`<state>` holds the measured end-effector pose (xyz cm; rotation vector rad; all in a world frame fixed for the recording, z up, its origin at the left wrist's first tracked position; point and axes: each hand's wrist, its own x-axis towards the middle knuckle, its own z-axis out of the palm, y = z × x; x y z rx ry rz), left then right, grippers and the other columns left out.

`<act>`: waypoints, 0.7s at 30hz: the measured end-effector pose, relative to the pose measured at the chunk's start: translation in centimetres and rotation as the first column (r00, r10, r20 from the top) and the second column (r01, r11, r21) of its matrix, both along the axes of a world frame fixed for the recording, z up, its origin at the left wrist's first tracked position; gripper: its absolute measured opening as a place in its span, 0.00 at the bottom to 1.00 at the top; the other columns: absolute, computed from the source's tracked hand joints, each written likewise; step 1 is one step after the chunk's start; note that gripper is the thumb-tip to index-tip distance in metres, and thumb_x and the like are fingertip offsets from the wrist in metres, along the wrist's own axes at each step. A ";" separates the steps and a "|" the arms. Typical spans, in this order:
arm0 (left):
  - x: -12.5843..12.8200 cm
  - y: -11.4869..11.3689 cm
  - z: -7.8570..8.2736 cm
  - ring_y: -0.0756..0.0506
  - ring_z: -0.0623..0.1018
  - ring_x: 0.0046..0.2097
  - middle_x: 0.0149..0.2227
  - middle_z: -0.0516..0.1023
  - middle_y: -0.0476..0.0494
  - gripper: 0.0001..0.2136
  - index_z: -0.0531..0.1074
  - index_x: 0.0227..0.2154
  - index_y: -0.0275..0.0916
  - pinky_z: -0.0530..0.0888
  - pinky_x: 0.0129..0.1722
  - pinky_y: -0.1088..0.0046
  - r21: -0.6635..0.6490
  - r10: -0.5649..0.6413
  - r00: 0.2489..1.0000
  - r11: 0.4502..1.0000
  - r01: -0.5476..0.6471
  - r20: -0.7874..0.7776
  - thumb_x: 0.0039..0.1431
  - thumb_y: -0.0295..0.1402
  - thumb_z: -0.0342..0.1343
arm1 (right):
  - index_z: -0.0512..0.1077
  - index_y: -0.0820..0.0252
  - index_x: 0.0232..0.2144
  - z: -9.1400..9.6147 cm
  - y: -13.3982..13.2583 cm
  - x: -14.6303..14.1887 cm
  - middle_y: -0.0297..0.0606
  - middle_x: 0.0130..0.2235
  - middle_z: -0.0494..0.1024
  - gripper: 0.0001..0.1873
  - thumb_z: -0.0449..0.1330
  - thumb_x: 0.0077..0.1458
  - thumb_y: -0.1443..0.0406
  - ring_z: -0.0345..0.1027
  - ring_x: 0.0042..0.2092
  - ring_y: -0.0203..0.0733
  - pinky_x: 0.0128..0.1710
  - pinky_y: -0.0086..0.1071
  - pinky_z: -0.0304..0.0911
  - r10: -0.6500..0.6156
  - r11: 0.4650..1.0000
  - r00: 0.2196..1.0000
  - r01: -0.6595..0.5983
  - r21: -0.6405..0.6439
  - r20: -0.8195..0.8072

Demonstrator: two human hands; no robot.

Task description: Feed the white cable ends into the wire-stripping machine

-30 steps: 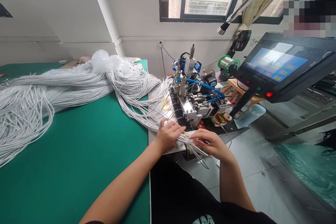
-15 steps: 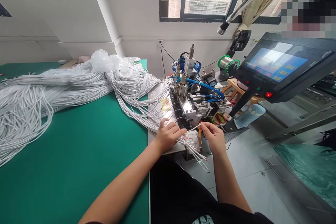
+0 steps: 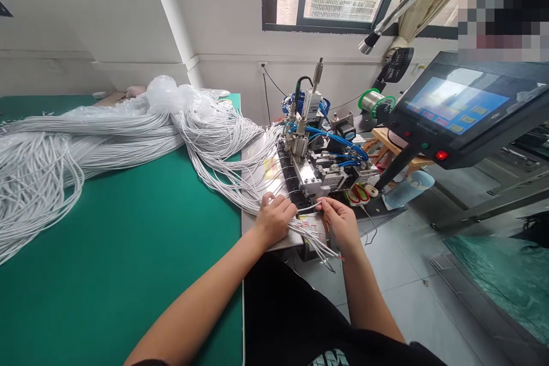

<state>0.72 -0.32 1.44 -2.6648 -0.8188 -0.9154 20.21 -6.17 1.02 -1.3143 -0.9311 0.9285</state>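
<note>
My left hand point(image 3: 275, 220) is closed around a bundle of white cables point(image 3: 315, 240), whose stripped ends with thin red wires fan out to the right. Between the thumb and fingers of my right hand point(image 3: 338, 220) is the end of a single white cable point(image 3: 307, 208), stretched across from the left hand. Both hands are at the front of a benchtop machine point(image 3: 306, 168) with metal cylinders and blue air hoses. The pinched cable tip is mostly hidden by my fingers.
A long heap of white cables point(image 3: 128, 140) partly wrapped in clear plastic lies on the green table point(image 3: 150, 263). On the right, a control panel with a lit screen point(image 3: 461, 106) stands on a post. Behind it are a solder wire spool point(image 3: 373, 102) and a small fan point(image 3: 398, 64).
My right hand has moved slightly left with the cable end, closer to the left hand. The fingers of my left hand have drawn in over the bundle.
</note>
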 end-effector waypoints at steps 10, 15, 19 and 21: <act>-0.1 0.1 -0.3 0.46 0.72 0.39 0.30 0.75 0.50 0.15 0.71 0.35 0.43 0.55 0.47 0.61 -0.003 -0.011 1.000 1.000 0.011 0.016 0.48 0.19 0.49 | 0.78 0.62 0.35 -0.2 1.0 1.7 0.38 0.29 0.76 0.21 0.66 0.44 0.51 0.51 0.20 0.29 0.20 0.27 0.47 0.130 0.987 0.989 -0.136 -0.084 -0.073; -0.2 0.1 -0.3 0.45 0.72 0.39 0.31 0.75 0.49 0.18 0.72 0.40 0.46 0.55 0.49 0.60 0.002 -0.013 1.000 1.000 0.013 -0.001 0.50 0.20 0.50 | 0.75 0.62 0.28 -0.5 1.2 1.5 0.40 0.29 0.76 0.17 0.65 0.45 0.53 0.66 0.30 0.41 0.31 0.33 0.59 -0.002 0.999 0.960 0.017 -0.050 0.282; -0.1 0.0 -0.3 0.45 0.72 0.40 0.31 0.75 0.48 0.16 0.73 0.39 0.45 0.54 0.51 0.59 0.002 0.001 1.000 1.000 -0.001 0.017 0.51 0.20 0.50 | 0.74 0.61 0.27 -0.8 1.6 1.6 0.39 0.28 0.75 0.17 0.60 0.50 0.52 0.64 0.30 0.42 0.31 0.33 0.58 0.009 0.998 0.901 0.018 -0.059 0.434; -0.1 0.0 -0.4 0.45 0.72 0.40 0.32 0.75 0.48 0.16 0.73 0.38 0.45 0.54 0.52 0.58 -0.003 0.017 1.000 1.000 -0.017 0.018 0.51 0.20 0.50 | 0.72 0.61 0.27 -1.2 1.8 1.8 0.38 0.28 0.73 0.18 0.60 0.51 0.52 0.63 0.30 0.41 0.30 0.33 0.56 0.030 0.999 0.901 -0.007 -0.054 0.433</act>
